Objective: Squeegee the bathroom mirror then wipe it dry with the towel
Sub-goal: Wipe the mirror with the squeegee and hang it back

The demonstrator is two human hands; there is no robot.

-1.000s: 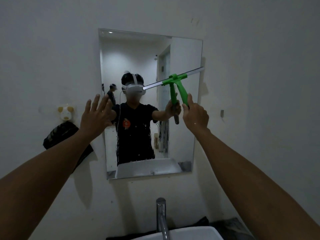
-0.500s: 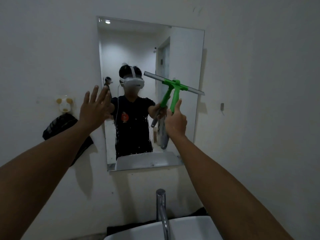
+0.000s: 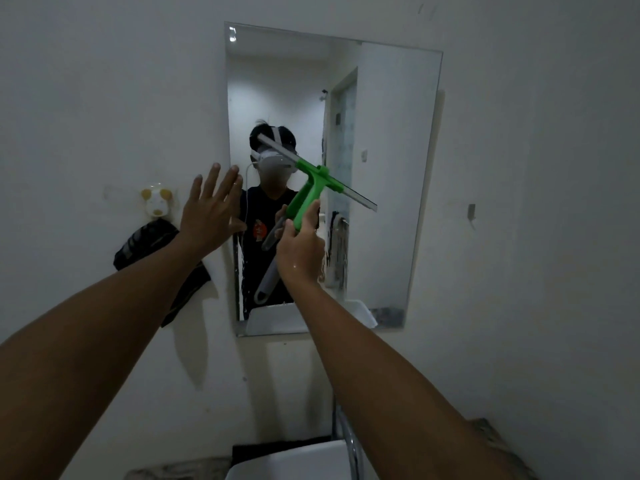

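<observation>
Writing: no brand, label or lettering can be read anywhere; the reflected dark shirt carries a small orange-red emblem, too small to make out.
Squeegee (image 3: 313,188): green plastic head and handle with a pale blade strip, held up in front of the mirror's middle.
Blade axis: runs diagonally, high end at upper left over the reflected headset, low end at lower right.
Handle axis: slopes from the blade's middle down and to the left; its grey lower end sticks out below the fist, pointing down-left.
Right hand (image 3: 300,249): fingers wrapped tight round the squeegee handle, thumb laid up along the green part, back of the hand toward the camera.
Left hand (image 3: 211,211): fingers straight and spread, holding nothing, raised at the mirror's left edge; whether it touches the glass cannot be told.
Mirror (image 3: 391,168): frameless upright rectangle on the white wall; streaks and droplets show on its lower middle part.
Towel (image 3: 156,251): dark cloth hanging on the wall left of the mirror, under a small animal-shaped wall hook (image 3: 157,201).
Faucet (image 3: 351,445): chrome, at the bottom edge, over the white washbasin (image 3: 294,462).
</observation>
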